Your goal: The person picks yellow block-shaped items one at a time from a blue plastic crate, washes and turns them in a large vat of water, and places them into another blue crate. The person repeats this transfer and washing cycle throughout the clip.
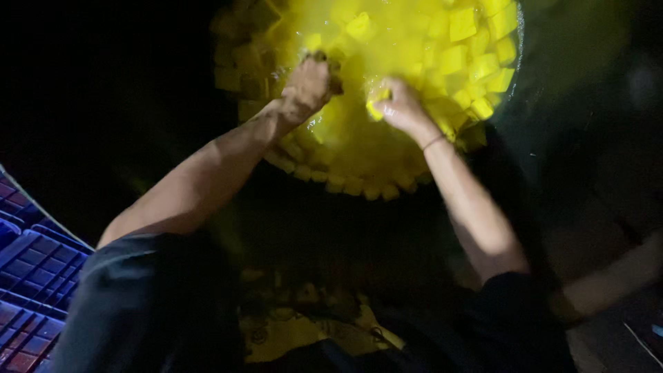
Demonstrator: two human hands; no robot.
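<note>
We reach into a big pan (514, 41) of yellow cubes (461, 59): left hand (307, 86) fisted, right hand (400, 103) fingers pinching one cube (375, 110) (dim light), others just beyond.

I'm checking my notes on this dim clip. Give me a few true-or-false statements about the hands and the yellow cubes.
1. Both hands are in the basin of yellow cubes. True.
2. The right hand holds a spoon. False: no tool shows; its fingers touch a cube.
3. The left hand is clenched. True.
4. The cubes are red. False: they are yellow, in yellow liquid.
5. A blue crate lies at lower left. True.
</note>
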